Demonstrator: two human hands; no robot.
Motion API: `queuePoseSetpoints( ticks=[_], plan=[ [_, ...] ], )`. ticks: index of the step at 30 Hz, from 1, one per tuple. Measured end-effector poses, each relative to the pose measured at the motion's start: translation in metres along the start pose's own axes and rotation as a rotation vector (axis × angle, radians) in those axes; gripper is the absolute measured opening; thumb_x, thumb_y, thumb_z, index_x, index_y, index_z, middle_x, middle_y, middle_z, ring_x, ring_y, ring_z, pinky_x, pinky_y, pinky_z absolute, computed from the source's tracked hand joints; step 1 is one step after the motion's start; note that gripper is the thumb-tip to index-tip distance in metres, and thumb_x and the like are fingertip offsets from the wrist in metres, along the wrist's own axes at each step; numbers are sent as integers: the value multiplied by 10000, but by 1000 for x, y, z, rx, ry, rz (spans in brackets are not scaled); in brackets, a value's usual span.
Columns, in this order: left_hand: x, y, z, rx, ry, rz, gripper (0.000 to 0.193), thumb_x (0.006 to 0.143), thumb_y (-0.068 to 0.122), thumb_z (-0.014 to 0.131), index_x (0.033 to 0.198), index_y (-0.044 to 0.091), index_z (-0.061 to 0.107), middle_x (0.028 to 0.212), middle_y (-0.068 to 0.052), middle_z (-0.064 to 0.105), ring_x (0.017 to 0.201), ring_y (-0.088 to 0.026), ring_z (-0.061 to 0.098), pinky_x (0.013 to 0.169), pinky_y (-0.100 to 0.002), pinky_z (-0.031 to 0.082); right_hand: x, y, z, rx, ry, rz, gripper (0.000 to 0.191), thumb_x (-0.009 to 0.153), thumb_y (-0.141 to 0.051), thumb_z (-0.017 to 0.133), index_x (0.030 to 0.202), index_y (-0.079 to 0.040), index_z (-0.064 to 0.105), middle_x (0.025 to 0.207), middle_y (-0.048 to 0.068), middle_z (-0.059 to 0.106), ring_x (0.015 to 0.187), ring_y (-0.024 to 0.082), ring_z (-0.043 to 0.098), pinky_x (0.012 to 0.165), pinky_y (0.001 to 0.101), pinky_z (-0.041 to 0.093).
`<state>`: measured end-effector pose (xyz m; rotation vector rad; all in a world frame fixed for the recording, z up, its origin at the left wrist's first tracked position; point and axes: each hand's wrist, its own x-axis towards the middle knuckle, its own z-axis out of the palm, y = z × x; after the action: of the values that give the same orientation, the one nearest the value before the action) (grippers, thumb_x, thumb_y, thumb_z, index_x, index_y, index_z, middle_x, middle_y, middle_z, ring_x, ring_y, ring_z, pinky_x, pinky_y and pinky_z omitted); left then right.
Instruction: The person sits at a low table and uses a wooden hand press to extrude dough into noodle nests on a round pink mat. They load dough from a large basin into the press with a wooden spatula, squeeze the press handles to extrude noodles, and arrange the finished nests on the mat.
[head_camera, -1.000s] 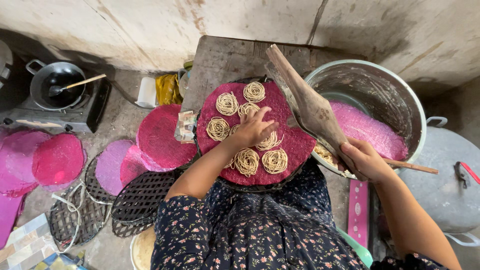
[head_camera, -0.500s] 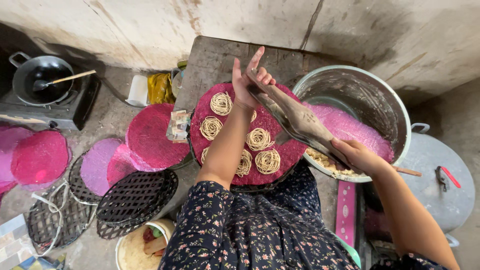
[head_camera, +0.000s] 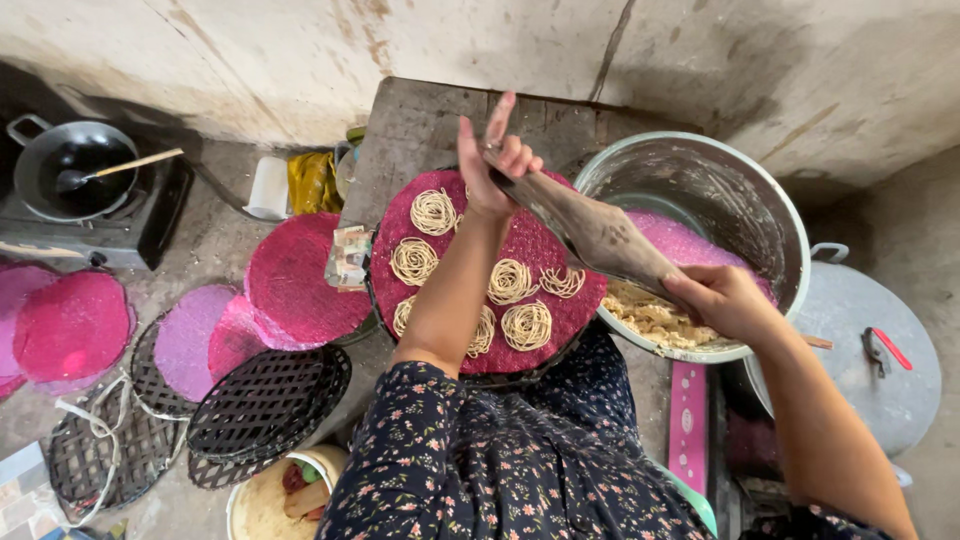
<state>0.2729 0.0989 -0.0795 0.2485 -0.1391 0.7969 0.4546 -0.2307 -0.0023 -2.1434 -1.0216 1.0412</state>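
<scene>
Right above the round pink woven mat (head_camera: 545, 250), a dough-smeared cloth piping bag (head_camera: 600, 235) runs slantwise between the two hands: the left hand (head_camera: 495, 160) is raised at its narrow upper end, thumb and curled fingers pinched on the tip while the index and middle fingers point up and away, and the right hand (head_camera: 725, 300) is clamped around its wider lower end, over the rim of the big steel basin (head_camera: 720, 180). Both hands are shut on the bag and stand well apart from each other. Under the bag, the mat carries several pale coiled noodle nests (head_camera: 527, 325), laid apart from one another; the left forearm crosses over some of them. The mat rests on a dark round tray on a worn grey counter (head_camera: 420, 130) set against a stained wall. Just to the right, the basin holds a lump of pale crumbly dough (head_camera: 650, 315) near its front edge and a pink mat (head_camera: 690, 240) inside. Beyond the basin, a round grey metal lid (head_camera: 880, 370) with a red-handled tool on it lies on the floor. Left of the counter, more bare pink mats (head_camera: 300, 280) lean and lie on the floor, near a stack of black lattice trays (head_camera: 265, 400). Farther left, a black pan with a wooden-handled ladle (head_camera: 75, 175) sits on a small stove. The person wears a dark floral garment (head_camera: 500, 470).
</scene>
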Motion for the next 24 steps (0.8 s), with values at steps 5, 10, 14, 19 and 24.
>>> queuePoseSetpoints(
  ticks=[5,10,14,19,24],
  plan=[
    [-18,29,26,84,17,-32,785,1004,759,240,1497,207,502,513,19,419,465,-170,436,620,-386,471,-14,-11,17,-85,-12,-21,420,963,-397,643,1109,-35,799,613,83,659,550,141,574,531,341,481],
    [-29,7,29,34,-20,-60,745,1046,722,260,1524,201,495,528,19,402,493,-157,415,657,-370,468,-33,-9,-4,-196,94,-138,420,907,-360,690,1218,-86,754,706,72,771,630,127,682,622,331,561],
    [-10,15,34,2,-69,-27,764,1036,731,263,1528,194,496,525,29,377,494,-146,374,626,-362,450,-26,-18,-4,-243,182,-250,417,913,-373,713,1207,-81,760,783,101,781,681,130,717,672,323,572],
    [-18,43,45,75,-25,0,762,1031,727,262,1538,200,473,515,30,353,473,-145,340,614,-358,432,-17,-28,16,-189,104,-119,429,910,-377,715,1241,-108,760,752,173,780,650,194,674,626,372,562],
    [-47,33,48,109,60,-32,769,1033,731,249,1528,192,485,516,23,353,480,-161,341,629,-348,423,-27,-15,24,-185,85,-232,419,898,-384,703,1178,-78,766,735,97,775,644,124,706,631,336,564]
  ],
)
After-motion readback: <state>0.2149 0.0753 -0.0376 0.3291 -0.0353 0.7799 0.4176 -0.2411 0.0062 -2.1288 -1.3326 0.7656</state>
